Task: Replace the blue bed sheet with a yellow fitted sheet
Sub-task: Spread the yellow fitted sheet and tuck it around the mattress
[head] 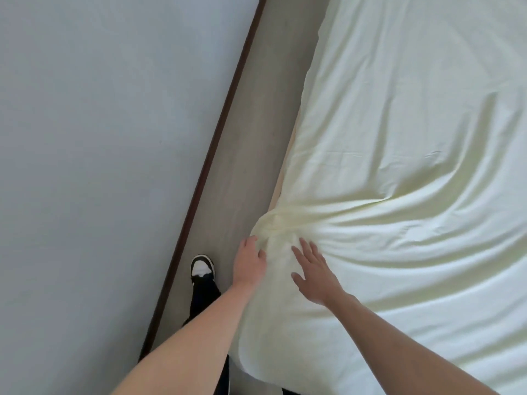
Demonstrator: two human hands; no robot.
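Note:
A pale yellow fitted sheet (399, 138) covers the mattress across the right of the head view. Its cloth is bunched into radiating folds at the bed's left edge (273, 223). My left hand (249, 262) sits at that edge just below the bunch, fingers curled over the side of the sheet. My right hand (313, 269) lies flat on top of the sheet beside it, fingers straight and spread. A thin strip of bare mattress (288, 155) shows along the side above the bunch. No blue sheet is in view.
A narrow strip of grey floor (256, 124) runs between the bed and a pale wall (114, 138) with a dark skirting board (216, 138). My foot in a black and white shoe (202, 267) stands in that gap.

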